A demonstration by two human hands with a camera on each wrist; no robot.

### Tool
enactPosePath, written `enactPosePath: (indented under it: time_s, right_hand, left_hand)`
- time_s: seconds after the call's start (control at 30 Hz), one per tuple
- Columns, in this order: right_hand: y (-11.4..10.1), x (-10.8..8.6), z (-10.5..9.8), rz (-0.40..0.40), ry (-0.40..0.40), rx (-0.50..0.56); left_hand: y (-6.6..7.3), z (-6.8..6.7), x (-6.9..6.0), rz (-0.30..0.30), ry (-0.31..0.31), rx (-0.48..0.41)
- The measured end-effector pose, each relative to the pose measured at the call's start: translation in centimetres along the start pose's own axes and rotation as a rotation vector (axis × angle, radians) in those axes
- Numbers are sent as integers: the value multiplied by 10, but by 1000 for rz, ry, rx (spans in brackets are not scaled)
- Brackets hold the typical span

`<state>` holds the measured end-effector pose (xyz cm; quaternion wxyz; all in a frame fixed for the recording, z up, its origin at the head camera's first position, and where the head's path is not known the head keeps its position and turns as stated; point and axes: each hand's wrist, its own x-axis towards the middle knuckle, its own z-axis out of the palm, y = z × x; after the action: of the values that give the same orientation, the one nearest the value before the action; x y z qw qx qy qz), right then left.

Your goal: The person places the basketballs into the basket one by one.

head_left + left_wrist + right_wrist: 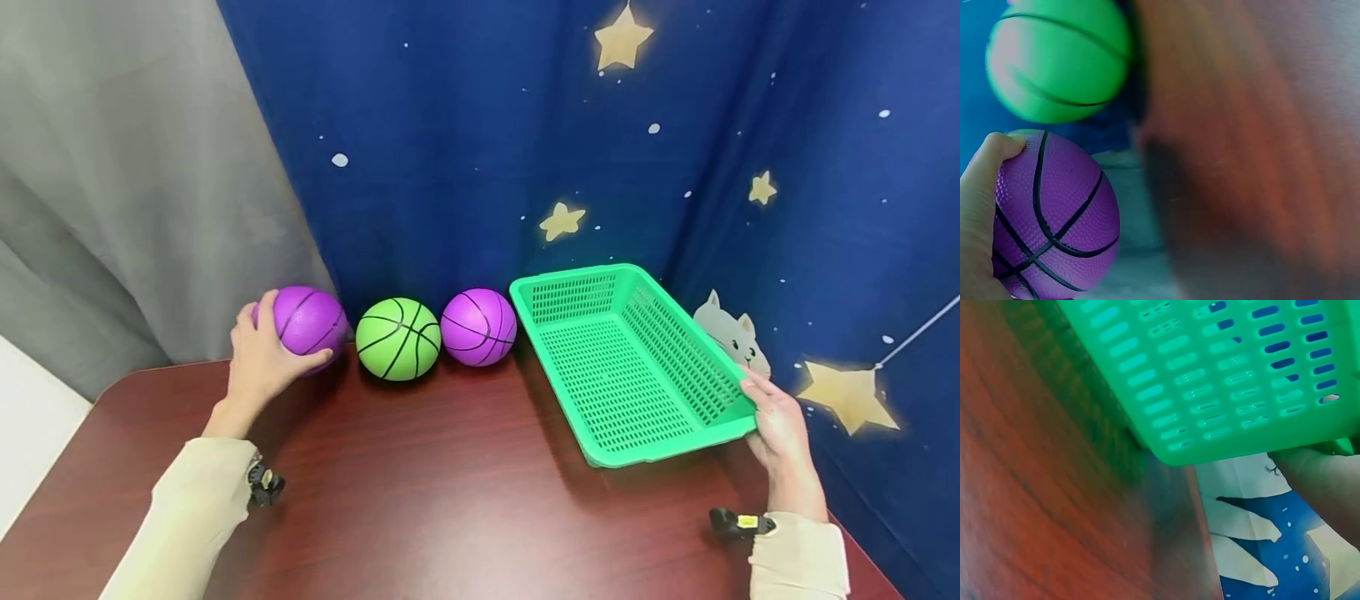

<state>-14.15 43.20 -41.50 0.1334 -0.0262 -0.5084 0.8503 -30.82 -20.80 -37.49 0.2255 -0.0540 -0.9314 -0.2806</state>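
My left hand point(264, 354) grips a purple ball point(309, 318) with black seam lines at the table's back left, thumb on its near side. In the left wrist view the thumb presses the purple ball point(1060, 212). Just right of it sits a green ball point(398, 339), then a second purple ball point(480, 327). A green plastic basket point(555, 379) with slotted walls is tilted at the right, its near end raised off the table. My right hand point(782, 425) holds its near right corner by the rim. No ball lies in the basket.
The dark red wooden table point(420, 500) has its back edge against a blue curtain point(450, 150) with stars. A grey curtain point(142, 183) hangs at the left. A printed grey cat point(731, 337) shows behind the basket.
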Motion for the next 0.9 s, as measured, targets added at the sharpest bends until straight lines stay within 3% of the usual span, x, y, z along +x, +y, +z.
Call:
enactPosePath:
  time_s: [0.1,0.2,0.3,0.4,0.53,0.67,0.77,0.9]
  right_hand:
    - [-1,-1,1,1,24,-7]
    - [-3,-1,1,-2,35,-18]
    - [-3,0,-1,1,33,-47]
    - [-2,0,-3,16,28,-81]
    - [-1,-1,-2,9,38,-118]
    - [-1,1,-1,-26,33,-83]
    - [-1,2,-1,-36,30,-50]
    - [1,1,0,-33,45,-66]
  left_hand:
    - [18,-17,4,38,84,-22]
    - [47,-30,8,107,158,-49]
    - [84,-35,8,213,213,-97]
    - [127,-31,3,350,226,-149]
    - [185,-9,-6,514,189,-229]
    - [235,20,-21,576,90,-280]
    - [262,43,-32,601,6,-295]
    - [287,70,-45,640,-104,-291]
